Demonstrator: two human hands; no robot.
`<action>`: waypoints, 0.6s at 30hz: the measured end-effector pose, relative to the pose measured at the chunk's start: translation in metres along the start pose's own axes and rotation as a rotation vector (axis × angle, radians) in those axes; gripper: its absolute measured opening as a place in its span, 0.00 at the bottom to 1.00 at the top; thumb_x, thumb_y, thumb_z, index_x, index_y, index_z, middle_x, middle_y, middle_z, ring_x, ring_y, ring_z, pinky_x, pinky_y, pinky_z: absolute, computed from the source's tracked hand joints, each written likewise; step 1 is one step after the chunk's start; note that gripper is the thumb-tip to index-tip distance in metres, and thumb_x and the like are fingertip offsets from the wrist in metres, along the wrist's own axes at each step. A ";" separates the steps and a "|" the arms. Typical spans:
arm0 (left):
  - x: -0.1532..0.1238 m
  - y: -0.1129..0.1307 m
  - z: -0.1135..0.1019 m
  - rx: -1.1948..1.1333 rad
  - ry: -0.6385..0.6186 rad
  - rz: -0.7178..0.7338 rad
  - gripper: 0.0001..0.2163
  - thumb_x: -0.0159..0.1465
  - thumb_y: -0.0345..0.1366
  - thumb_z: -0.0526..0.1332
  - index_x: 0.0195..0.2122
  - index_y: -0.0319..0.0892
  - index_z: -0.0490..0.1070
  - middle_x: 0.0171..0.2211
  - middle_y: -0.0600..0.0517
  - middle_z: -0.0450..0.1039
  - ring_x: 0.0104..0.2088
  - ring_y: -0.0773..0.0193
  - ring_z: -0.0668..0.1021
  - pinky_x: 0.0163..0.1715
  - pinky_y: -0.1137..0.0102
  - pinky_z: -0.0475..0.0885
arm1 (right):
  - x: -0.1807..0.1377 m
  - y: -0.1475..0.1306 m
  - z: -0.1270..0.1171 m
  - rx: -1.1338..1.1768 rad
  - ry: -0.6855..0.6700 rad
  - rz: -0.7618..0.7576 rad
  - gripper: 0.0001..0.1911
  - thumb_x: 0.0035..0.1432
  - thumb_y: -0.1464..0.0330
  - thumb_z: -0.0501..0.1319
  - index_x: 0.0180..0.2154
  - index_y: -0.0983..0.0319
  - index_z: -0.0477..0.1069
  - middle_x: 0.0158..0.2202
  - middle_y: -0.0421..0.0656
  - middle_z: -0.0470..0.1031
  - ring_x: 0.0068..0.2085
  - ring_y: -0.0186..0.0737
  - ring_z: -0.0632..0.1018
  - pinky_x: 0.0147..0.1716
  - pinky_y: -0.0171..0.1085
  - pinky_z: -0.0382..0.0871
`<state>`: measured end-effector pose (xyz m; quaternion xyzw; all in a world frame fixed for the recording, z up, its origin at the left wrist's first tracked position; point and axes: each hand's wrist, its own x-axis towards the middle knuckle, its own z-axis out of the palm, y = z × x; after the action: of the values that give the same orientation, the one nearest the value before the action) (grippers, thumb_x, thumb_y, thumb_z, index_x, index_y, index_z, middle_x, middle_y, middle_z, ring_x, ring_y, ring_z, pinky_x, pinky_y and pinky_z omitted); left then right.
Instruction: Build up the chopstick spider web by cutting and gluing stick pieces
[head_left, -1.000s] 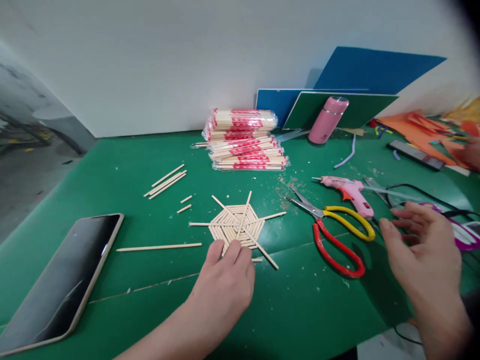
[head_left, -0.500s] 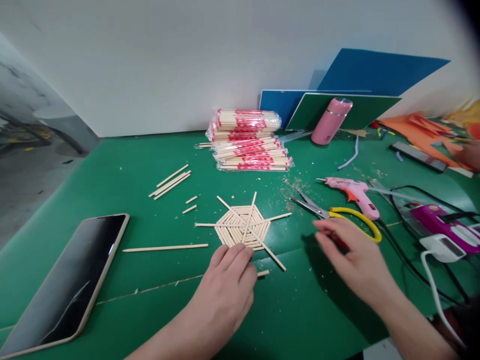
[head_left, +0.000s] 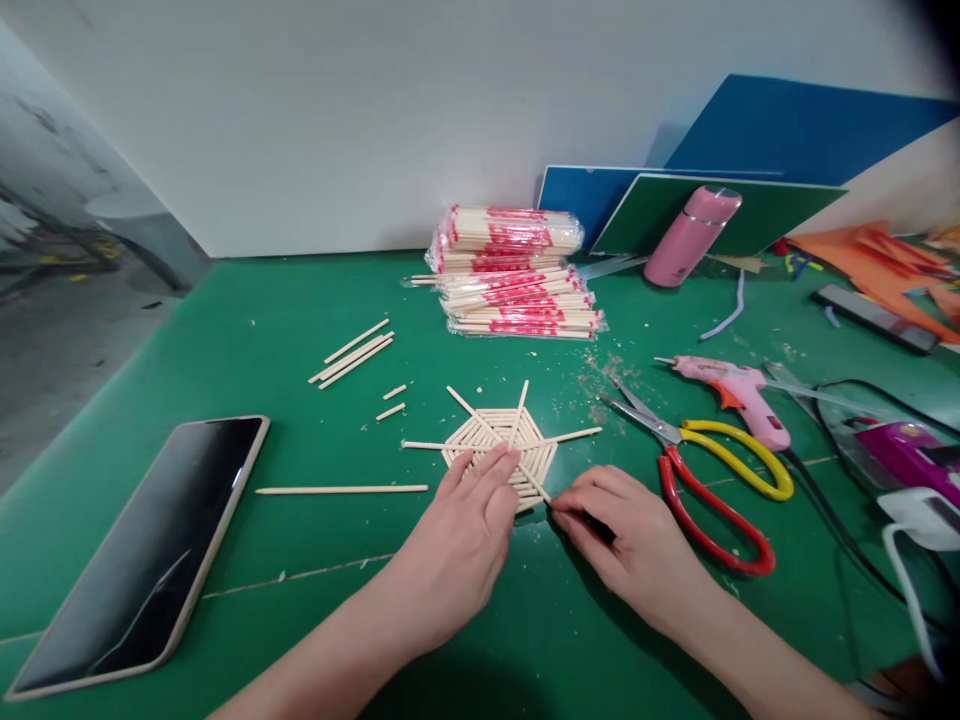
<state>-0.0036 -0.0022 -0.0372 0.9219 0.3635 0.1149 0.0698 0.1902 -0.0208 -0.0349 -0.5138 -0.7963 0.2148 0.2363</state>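
A hexagonal web of wooden sticks [head_left: 541, 455], with several spokes jutting past its rim, lies flat on the green table. My left hand [head_left: 469, 540] rests on its lower left part, fingers stretched over the sticks and covering the centre and near-left edge. At the web's lower right, my right hand [head_left: 619, 525] pinches the outer end of a spoke between thumb and fingers; the very tip is hidden. Just right of that hand lie scissors [head_left: 679, 435] with one yellow and one red handle, blades parted.
Left are a phone [head_left: 150, 550], a long stick [head_left: 341, 490] and several shorter sticks [head_left: 356, 355]. Wrapped stick bundles [head_left: 517, 270] are stacked behind. A pink glue gun [head_left: 735, 390], its cord, a pink bottle [head_left: 691, 237] and a purple device [head_left: 911, 450] occupy the right.
My right hand has moved left from the scissors to the spoke's end. My left hand has slid up onto the web. The view has shifted, and the other person's hand at far right has left it.
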 end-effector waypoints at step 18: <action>0.001 0.000 0.000 -0.036 -0.019 -0.012 0.12 0.59 0.24 0.46 0.41 0.35 0.63 0.55 0.39 0.58 0.57 0.54 0.57 0.52 0.51 0.58 | 0.002 0.001 0.001 0.005 -0.011 -0.007 0.08 0.57 0.71 0.53 0.32 0.60 0.70 0.28 0.41 0.69 0.31 0.35 0.68 0.31 0.36 0.61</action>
<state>-0.0028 -0.0016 -0.0370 0.9193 0.3661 0.1124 0.0904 0.1898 -0.0188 -0.0363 -0.5089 -0.7990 0.2188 0.2340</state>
